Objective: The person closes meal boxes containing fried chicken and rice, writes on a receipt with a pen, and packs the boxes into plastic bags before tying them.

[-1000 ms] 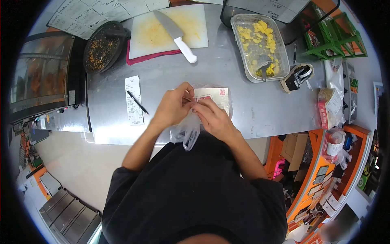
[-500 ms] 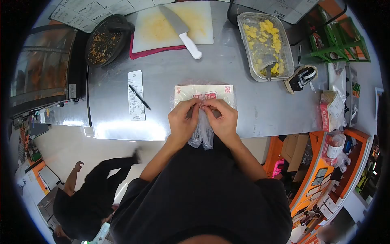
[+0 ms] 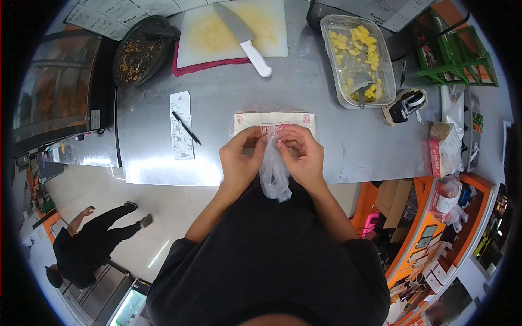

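A clear plastic bag (image 3: 274,176) surrounds a cream cardboard box (image 3: 298,118) with red print at the front of the steel table. My left hand (image 3: 240,156) pinches the gathered top of the bag between thumb and fingers. Opposite it, my right hand (image 3: 305,156) pinches the same bunched plastic, its fingers curled. Both hands meet over the near side of the box, and the loose ends of the bag hang down toward my shirt. The fingers partly cover the red print and the twisted plastic between them.
A knife (image 3: 247,46) lies on a cutting board (image 3: 204,32). Nearby are a dark bowl (image 3: 138,54), a receipt (image 3: 182,141) with a pen (image 3: 186,128), a tub (image 3: 392,92) of yellow pieces and a label gun (image 3: 408,103). Another person (image 3: 87,244) is at lower left.
My hands have spread slightly apart, still pinching the bag, and its loose ends have bunched closer together. The other person has moved further left, legs now mid-stride.
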The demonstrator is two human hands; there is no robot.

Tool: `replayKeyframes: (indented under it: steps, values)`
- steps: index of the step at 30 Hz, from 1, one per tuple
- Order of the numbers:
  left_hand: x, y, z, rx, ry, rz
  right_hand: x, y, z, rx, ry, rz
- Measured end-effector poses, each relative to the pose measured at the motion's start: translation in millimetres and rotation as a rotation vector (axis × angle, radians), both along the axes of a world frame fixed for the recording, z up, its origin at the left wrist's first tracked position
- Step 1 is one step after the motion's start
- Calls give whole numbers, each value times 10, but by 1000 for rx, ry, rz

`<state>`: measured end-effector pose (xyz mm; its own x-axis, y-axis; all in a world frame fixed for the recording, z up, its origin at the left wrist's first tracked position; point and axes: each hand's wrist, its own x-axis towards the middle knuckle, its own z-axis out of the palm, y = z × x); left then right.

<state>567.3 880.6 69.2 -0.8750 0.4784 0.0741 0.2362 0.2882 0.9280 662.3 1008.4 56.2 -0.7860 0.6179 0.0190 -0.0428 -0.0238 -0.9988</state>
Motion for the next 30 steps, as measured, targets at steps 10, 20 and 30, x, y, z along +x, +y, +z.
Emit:
replayKeyframes:
  steps: [10, 20, 30]
  values:
    - [-436, 19, 125, -129, -517, -93, -56, 205, 232, 429, -179, 187]
    - [-505, -7, 239, -172, -615, -85, 42, 216, 311, 545, -165, 369]
    - [-236, 204, 233, -222, -185, -142, -1, 150, 163, 702, -86, 262]
